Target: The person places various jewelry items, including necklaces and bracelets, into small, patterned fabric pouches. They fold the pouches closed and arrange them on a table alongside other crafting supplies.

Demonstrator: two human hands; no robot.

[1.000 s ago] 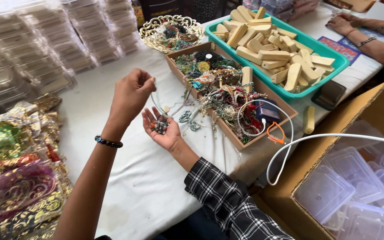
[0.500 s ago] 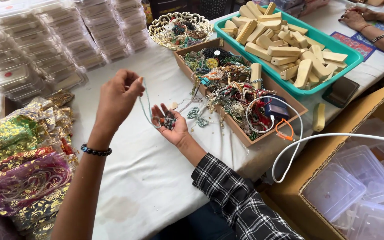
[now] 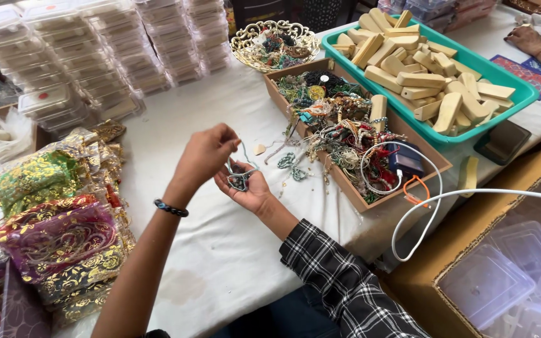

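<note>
Against the frame half a second back, I log my left hand (image 3: 205,156) lower and closer to my right hand (image 3: 248,188); the strand of the beaded necklace (image 3: 240,181) no longer hangs stretched between them. Left fingers are pinched together on the strand; right hand lies palm up, fingers loosely curled round the bunched necklace resting in the palm, above the white-clothed bench (image 3: 220,250).

Just beyond the hands, loose pieces of jewellery (image 3: 289,164) lie on the cloth beside a cardboard tray (image 3: 345,181) packed with tangled beads. Behind it sit a teal basket (image 3: 502,106) of wooden blocks and a gold filigree bowl (image 3: 245,47). Stacks of clear plastic boxes (image 3: 95,56) line the far left; brocade pouches (image 3: 51,231) pile at near left. A white cable (image 3: 433,200) loops over the tray's corner. Another person's forearm (image 3: 533,44) rests at the top right.
</note>
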